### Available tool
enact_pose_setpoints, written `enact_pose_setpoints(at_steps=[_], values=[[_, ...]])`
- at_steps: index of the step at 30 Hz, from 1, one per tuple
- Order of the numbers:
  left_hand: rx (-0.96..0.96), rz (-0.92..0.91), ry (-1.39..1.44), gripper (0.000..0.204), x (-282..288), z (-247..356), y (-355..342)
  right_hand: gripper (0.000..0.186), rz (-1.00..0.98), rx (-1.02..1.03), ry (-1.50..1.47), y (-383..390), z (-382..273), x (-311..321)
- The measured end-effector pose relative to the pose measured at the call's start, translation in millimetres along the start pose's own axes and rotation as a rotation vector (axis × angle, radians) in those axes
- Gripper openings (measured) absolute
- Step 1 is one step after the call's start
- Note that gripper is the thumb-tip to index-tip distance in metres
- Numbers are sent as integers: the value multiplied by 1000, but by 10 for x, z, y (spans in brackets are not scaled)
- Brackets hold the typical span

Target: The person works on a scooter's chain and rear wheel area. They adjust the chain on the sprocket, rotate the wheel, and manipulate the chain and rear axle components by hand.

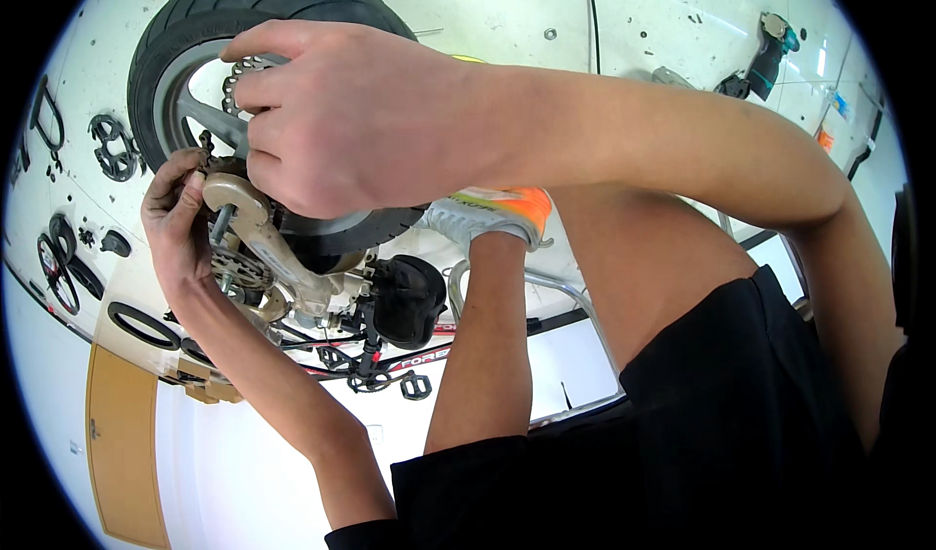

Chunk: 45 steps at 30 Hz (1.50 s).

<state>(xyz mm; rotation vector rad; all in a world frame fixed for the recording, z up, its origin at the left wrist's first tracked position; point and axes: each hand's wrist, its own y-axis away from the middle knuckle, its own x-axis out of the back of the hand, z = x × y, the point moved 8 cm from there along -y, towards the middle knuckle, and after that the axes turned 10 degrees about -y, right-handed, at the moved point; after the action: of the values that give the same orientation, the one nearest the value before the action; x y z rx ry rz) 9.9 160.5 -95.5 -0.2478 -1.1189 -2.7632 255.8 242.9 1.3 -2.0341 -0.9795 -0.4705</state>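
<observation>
Silver swingarm (255,220) pinched by left hand (180,228); right hand (341,121) fingers curled on wheel (185,53).

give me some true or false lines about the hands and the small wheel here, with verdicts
1. Both hands are at the hub of the small grey wheel with a fat black tyre. True.
2. The left hand lies flat on the floor, away from the wheel. False: its fingers are on the tan metal bracket beside the hub.
3. The right hand covers the wheel's centre, fingers curled. True.
4. A teal and black power tool is in the right hand's grip. False: it lies apart on the white floor.
5. The tyre is off its rim. False: it sits on the rim.
</observation>
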Motion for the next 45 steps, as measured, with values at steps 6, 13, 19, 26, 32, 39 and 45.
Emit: enact_pose_setpoints(at_steps=[6,13,19,26,32,39,45], values=[[5,9,-29,31,-12,50,-7,9,45,11,93,-26,-3,-43],[-19,9,1,31,6,-11,-20,10,-3,15,65,-38,78,-41],[-15,-1,-35,33,22,12,24,5,-20,-30,16,73,16,73],[-49,24,-25,37,-194,125,209,7,59,-2,19,98,0,106],[-185,5,-107,52,-387,322,388,7,58,-8,29,18,25,65],[-198,151,-68,55,-423,375,524,9,-286,-246,-198,-290,279,-169],[-278,185,-5,56,-480,363,524,4,-325,-205,-255,-449,387,-219]])
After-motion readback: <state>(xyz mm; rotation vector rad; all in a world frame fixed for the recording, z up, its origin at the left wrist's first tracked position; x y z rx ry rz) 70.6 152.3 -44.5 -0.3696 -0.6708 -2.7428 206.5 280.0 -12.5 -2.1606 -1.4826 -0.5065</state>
